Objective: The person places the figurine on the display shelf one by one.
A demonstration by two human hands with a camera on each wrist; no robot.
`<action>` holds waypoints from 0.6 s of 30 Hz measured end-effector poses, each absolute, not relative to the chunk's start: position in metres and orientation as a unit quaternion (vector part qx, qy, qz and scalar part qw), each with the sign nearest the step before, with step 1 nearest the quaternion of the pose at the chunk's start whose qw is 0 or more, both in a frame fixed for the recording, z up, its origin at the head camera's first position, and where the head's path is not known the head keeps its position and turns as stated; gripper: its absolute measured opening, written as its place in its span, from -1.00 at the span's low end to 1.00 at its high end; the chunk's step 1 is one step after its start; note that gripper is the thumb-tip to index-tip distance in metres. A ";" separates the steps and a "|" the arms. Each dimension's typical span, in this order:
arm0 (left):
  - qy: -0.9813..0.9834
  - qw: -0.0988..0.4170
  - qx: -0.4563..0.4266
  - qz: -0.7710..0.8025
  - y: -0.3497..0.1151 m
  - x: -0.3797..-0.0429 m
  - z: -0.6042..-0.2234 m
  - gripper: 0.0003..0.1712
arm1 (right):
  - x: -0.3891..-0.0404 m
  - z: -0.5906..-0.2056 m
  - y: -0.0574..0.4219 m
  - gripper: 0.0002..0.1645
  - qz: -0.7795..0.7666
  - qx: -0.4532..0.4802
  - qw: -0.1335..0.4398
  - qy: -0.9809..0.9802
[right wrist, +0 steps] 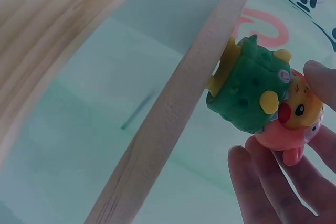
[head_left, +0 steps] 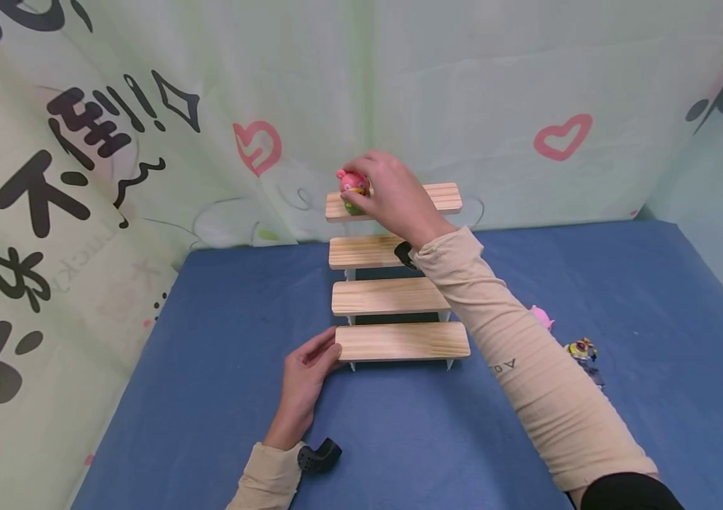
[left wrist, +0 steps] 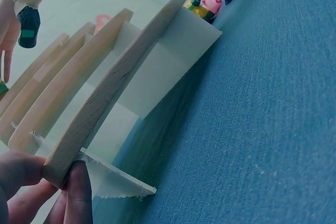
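Observation:
A tiered wooden display stand [head_left: 402,343] with white supports stands on the blue cloth. My left hand [head_left: 307,379] pinches the left end of its lowest board, thumb above and fingers beneath, as the left wrist view shows. At the top board's left end, my right hand [head_left: 393,191] holds a small figurine [head_left: 354,185] by its pink head. In the right wrist view the figurine's green body [right wrist: 252,87] is close against the top board [right wrist: 173,98], with a yellow face at its front. Whether its full weight rests there, I cannot tell.
Right of the stand, a pink figurine [head_left: 541,317] and a yellow-and-dark one [head_left: 582,350] sit on the blue cloth [head_left: 668,397], partly behind my right sleeve [head_left: 527,361]. A pale printed curtain [head_left: 463,85] hangs right behind the stand and along the left side.

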State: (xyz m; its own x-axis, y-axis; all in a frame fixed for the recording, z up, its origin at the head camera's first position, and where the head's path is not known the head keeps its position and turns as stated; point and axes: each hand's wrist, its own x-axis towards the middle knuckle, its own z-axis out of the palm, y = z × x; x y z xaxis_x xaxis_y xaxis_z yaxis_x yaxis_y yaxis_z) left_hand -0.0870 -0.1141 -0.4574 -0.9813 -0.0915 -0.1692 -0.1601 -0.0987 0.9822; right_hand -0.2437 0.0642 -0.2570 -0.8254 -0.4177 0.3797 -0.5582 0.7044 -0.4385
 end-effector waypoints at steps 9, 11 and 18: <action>0.672 0.027 -0.094 0.734 -0.114 -0.087 -0.457 -0.52 | -0.244 -0.258 0.065 -0.54 0.274 0.269 0.119 -0.916; 0.672 0.028 -0.094 0.734 -0.114 -0.087 -0.457 -0.52 | -0.244 -0.258 0.065 -0.52 0.273 0.268 0.117 -0.916; 0.672 0.029 -0.094 0.734 -0.115 -0.086 -0.457 -0.52 | -0.243 -0.257 0.065 -0.46 0.265 0.273 0.125 -0.916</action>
State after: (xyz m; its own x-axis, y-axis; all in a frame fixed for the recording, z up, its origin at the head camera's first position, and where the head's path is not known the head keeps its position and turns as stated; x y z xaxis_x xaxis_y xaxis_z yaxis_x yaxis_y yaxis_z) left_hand -0.0865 -0.1146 -0.4570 -0.9807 -0.0836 -0.1766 -0.1685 -0.0965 0.9810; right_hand -0.2428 0.0651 -0.2568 -0.8195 -0.4339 0.3745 -0.5668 0.7105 -0.4170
